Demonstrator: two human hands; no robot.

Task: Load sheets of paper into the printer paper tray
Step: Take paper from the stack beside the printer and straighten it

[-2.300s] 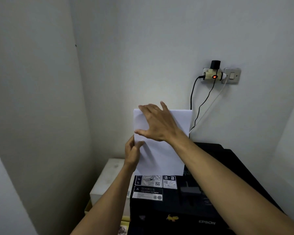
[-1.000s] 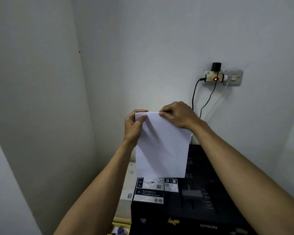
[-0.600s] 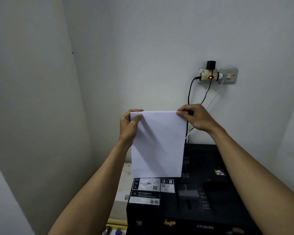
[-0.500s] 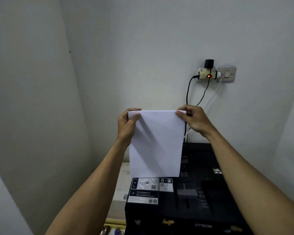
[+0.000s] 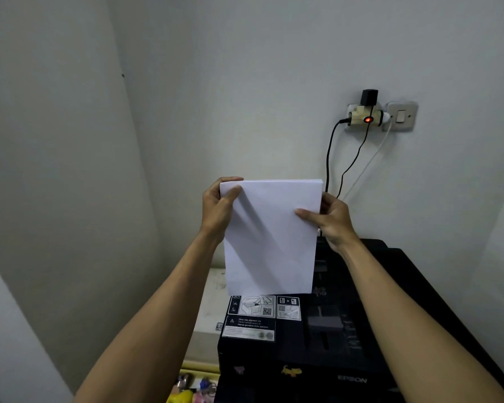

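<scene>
The stack of paper (image 5: 271, 237) stood upright over the printer (image 5: 326, 338), judged light, limp and liable to fan or slip; best held by both long edges. The left hand (image 5: 218, 210) pinched the top corner and the right hand (image 5: 329, 219) the opposite edge slightly lower, forearms raised.

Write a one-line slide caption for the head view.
Both hands, left hand and right hand, hold a stack of white paper upright above a black printer.

We look from head height, forward and slightly down, close over the printer (image 5: 317, 338) toward the corner wall (image 5: 274, 82).
</scene>
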